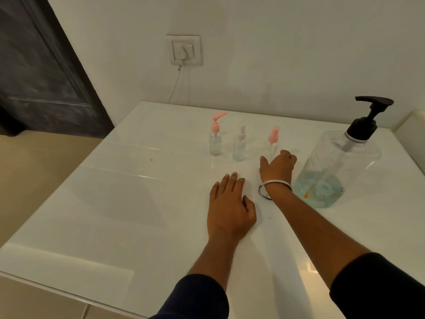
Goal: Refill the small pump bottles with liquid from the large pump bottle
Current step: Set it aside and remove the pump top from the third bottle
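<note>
Right grip (278,166) curling round third small bottle (273,140); left hand (230,208) flat on table (115,203).

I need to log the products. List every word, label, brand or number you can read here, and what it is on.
No readable text in this view.
Large pump bottle: clear, no label shows; orange and dark specks near its base are too blurred to read.
Three small pump bottles: no labels visible.
Wall socket: no marking legible.

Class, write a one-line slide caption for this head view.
Right hand reaches the third small bottle; large pump bottle waits alongside.
</note>
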